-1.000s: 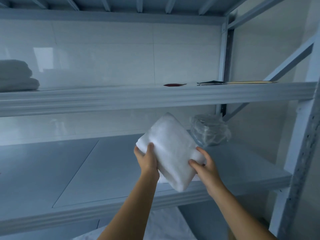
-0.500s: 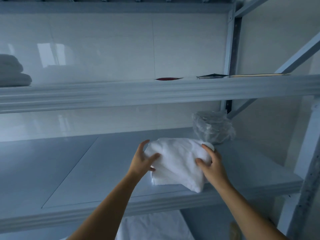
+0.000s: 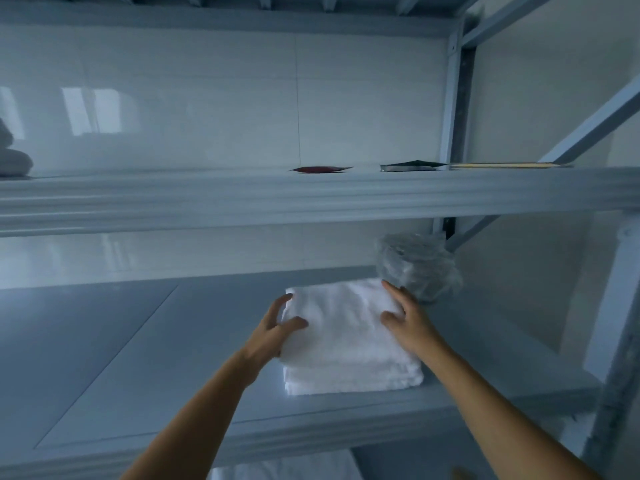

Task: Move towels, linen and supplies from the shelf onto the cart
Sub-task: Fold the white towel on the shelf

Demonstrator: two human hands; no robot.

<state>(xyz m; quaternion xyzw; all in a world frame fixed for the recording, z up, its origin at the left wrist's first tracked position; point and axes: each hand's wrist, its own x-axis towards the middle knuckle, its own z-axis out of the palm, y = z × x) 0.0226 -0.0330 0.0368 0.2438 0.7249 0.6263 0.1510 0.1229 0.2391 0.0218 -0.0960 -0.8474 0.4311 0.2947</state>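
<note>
A folded white towel (image 3: 349, 337) lies flat on the middle shelf board (image 3: 145, 358) of a grey metal rack, near its front edge. My left hand (image 3: 275, 329) rests against the towel's left side, thumb on top and fingers along the edge. My right hand (image 3: 407, 318) lies on the towel's right side with straight fingers. Right behind that hand stands a bundle wrapped in clear plastic (image 3: 417, 266). More folded white towels (image 3: 14, 161) sit at the far left of the upper shelf.
On the upper shelf (image 3: 311, 199) lie a flat red sachet (image 3: 322, 169), a dark packet (image 3: 408, 165) and a thin pale strip (image 3: 502, 165). A grey upright and braces (image 3: 620, 341) close the right side. White cloth (image 3: 287, 469) shows below the shelf.
The towel was tilted up in both hands above the shelf. It has come down flat onto the board, further back, and both hands have loosened onto its sides.
</note>
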